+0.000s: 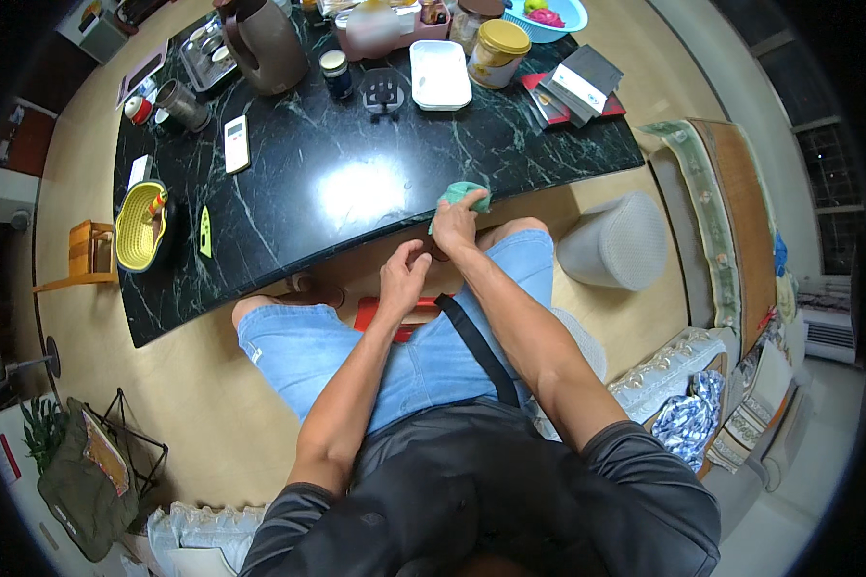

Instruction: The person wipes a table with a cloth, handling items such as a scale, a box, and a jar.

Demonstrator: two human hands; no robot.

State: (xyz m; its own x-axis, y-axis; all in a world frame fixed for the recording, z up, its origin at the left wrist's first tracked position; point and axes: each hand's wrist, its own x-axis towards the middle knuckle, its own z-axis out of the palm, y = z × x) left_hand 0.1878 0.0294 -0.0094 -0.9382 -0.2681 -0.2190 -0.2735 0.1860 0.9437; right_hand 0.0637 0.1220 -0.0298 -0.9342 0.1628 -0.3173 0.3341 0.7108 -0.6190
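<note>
My right hand (pixel 455 227) presses a crumpled green cloth (pixel 463 192) against the near edge of a dark marble-patterned table (pixel 289 195). Part of the cloth hangs beside the edge, and the fingers lie over it. Lower and to the left, my left hand (pixel 403 278) hovers above my lap, its fingers loosely curled, thumb apart, and nothing in it. Beneath that hand, a red object (pixel 364 314) shows between my knees, partly hidden by the forearm. A bright light reflection lies on the tabletop left of the cloth.
At the table's left are a yellow basket (pixel 136 234), a yellow-green folding knife or peeler (pixel 205 232) and a white remote control (pixel 237 144). Farther back stand a brown jug (pixel 263 47), a white tray (pixel 440 76), a yellow-lidded can (pixel 500 54) and boxes (pixel 577 83). A grey bin (pixel 613 241) stands right.
</note>
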